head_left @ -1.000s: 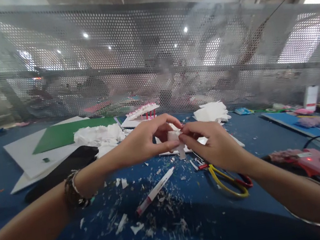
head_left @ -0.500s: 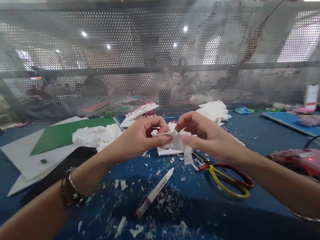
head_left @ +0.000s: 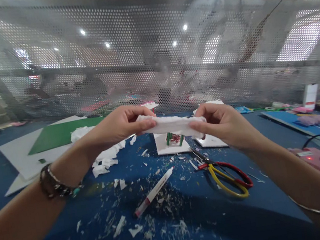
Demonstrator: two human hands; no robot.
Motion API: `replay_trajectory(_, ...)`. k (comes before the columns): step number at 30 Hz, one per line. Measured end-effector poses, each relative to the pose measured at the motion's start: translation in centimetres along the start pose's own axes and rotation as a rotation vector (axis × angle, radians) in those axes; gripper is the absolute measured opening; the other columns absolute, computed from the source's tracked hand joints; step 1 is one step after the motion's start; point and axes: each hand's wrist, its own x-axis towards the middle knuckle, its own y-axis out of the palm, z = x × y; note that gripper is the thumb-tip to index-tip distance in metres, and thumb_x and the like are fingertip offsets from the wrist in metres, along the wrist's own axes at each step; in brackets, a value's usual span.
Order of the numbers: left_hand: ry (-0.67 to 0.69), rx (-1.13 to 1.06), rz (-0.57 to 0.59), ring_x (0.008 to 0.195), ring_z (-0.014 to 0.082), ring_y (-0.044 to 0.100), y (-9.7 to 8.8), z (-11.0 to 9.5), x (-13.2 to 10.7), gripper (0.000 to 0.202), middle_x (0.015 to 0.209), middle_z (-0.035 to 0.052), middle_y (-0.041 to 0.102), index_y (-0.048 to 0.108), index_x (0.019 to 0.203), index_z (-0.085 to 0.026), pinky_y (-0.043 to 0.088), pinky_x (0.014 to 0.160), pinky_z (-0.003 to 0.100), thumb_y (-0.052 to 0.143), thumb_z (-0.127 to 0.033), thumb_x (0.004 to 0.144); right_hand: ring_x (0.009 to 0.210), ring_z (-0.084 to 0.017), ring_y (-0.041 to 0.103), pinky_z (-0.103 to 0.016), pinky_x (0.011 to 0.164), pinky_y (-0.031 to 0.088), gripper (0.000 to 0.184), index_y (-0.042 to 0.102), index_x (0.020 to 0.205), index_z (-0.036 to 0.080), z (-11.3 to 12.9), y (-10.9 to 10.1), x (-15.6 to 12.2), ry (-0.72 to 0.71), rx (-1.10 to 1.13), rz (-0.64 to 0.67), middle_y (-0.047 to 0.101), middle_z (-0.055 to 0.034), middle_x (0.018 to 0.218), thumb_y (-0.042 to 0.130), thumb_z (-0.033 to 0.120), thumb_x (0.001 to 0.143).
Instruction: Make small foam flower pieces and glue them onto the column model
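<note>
A mesh screen (head_left: 125,60) stood beyond the fingers (head_left: 146,124), a blue surface (head_left: 227,231) beneath! Left hand (head_left: 119,125) and right hand (head_left: 228,125) pinched the white paper strip (head_left: 171,124) between them, one end each, seemingly to stretch it flat. Scissors (head_left: 211,164), pen (head_left: 156,190), then scraps (head_left: 136,230) lay below the fingers.
</note>
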Motion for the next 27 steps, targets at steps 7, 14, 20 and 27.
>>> replay_trajectory(7, 0.015, -0.029, -0.125, 0.052, 0.0023, 0.036, -2.2, 0.7, -0.1, 0.021, 0.056, -0.0055, 0.045, 0.057, 0.075, -0.014, 0.029, 0.05, 0.016, 0.049, -0.033, 0.078, 0.05, -0.005, 0.047, -0.021, 0.05, 0.039, 0.019, 0.041, 0.059, 0.018, -0.6, -1.0, 0.6, -0.055, 0.076, -0.121, 0.048, 0.0047, 0.054, 0.056, 0.023, 0.068)
replay_trajectory(14, 0.04, 0.026, 0.086, 0.049, 0.0045, 0.043, 0.4, 0.7, 0.5, 0.013, 0.054, -0.0049, 0.049, 0.058, 0.073, -0.017, 0.033, 0.045, 0.016, 0.054, -0.03, 0.071, 0.088, -0.014, 0.051, -0.028, 0.073, 0.042, 0.033, 0.045, 0.1, 0.017, -1.0, 1.2, 0.0, -0.165, -0.092, 0.028, 0.054, -0.0069, 0.098, 0.054, 0.028, 0.07)
replay_trajectory(20, 0.11, -0.101, 0.138, 0.053, 0.0052, 0.046, 3.0, -0.4, 0.0, 0.011, 0.061, -0.0039, 0.052, 0.057, 0.075, -0.018, 0.037, 0.049, 0.016, 0.054, -0.028, 0.07, 0.052, -0.006, 0.039, -0.021, 0.05, 0.033, 0.019, 0.051, 0.064, 0.016, 0.4, 2.5, -1.2, -0.18, -0.352, 0.153, 0.047, 0.0029, 0.058, 0.049, 0.031, 0.076)
replay_trajectory(27, 0.125, -0.112, 0.0, 0.052, 0.0039, 0.043, 1.4, -0.5, 0.0, 0.008, 0.059, -0.0048, 0.049, 0.053, 0.069, -0.017, 0.036, 0.048, 0.014, 0.054, -0.025, 0.071, 0.049, -0.006, 0.035, -0.02, 0.046, 0.027, 0.02, 0.048, 0.06, 0.017, -0.4, 1.5, -0.4, -0.16, -0.423, 0.137, 0.041, 0.0048, 0.054, 0.051, 0.03, 0.075)
